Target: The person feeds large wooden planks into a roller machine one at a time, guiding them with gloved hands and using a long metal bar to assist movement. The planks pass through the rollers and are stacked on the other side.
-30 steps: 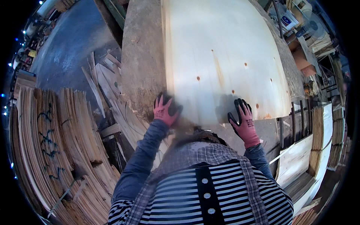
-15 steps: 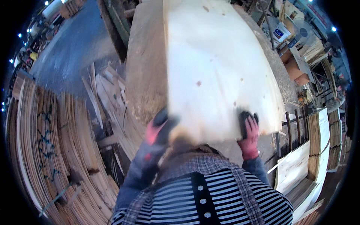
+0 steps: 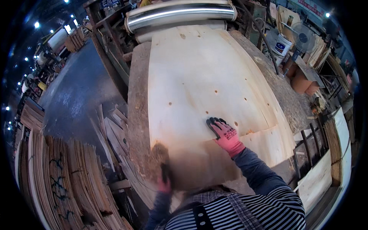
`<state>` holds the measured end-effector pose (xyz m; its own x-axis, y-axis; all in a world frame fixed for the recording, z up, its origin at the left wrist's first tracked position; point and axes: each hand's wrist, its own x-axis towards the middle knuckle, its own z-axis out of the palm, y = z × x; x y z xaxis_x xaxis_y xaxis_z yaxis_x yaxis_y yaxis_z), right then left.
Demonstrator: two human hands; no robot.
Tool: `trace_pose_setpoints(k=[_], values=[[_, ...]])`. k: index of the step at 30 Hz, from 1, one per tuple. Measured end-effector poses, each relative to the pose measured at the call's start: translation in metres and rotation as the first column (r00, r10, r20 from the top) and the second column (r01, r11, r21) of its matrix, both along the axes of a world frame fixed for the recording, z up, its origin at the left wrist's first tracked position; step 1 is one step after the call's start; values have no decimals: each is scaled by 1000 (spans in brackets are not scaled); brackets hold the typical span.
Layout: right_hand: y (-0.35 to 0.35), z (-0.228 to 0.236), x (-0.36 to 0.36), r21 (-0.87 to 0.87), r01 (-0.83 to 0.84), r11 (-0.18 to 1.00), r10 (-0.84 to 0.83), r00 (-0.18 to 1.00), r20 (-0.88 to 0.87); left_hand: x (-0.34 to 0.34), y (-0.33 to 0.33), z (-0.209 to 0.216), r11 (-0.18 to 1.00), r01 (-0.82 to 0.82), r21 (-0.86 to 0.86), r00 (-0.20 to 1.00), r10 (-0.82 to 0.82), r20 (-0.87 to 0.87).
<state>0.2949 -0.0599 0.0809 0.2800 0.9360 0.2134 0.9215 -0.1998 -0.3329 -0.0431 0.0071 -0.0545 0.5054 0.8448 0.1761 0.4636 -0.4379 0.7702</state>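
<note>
A pale wood veneer sheet (image 3: 191, 69) with small brown knots lies on the worktable (image 3: 138, 84), its far end near a shiny metal roller (image 3: 184, 17). My right hand (image 3: 226, 135), in a pink glove with black fingertips, rests flat on this sheet with fingers spread. Closer to my body, a browner, motion-blurred veneer piece (image 3: 203, 163) lies across the near end. At its left edge is my left hand (image 3: 165, 179), gloved alike. Motion smears its fingers, so whether they grip the edge cannot be made out.
Tall stacks of veneer (image 3: 76, 180) stand to the left, with loose wood strips (image 3: 111, 134) beside the table. At the right are dark upright bars (image 3: 314, 134), more veneer (image 3: 331, 153), a cardboard box (image 3: 303, 81), a white bucket (image 3: 281, 46) and a fan (image 3: 303, 38).
The view has tilted up, bringing the roller into sight. My right hand has gone from the sheet's near right edge to lying on its surface; my left hand has come nearer my body.
</note>
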Motion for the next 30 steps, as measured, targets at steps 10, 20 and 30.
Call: trace_pose_setpoints(k=[10, 20, 30], values=[[172, -35, 99, 15, 121, 993, -120, 942, 314, 20, -21, 32, 934, -133, -332, 970, 53, -238], [2, -6, -24, 90, -106, 990, 99, 993, 70, 25, -14, 80, 990, 27, -142, 999, -31, -27], [-193, -44, -96, -98, 235, 967, -234, 972, 19, 52, -22, 143, 679, 708, -193, 658, -535, 531]])
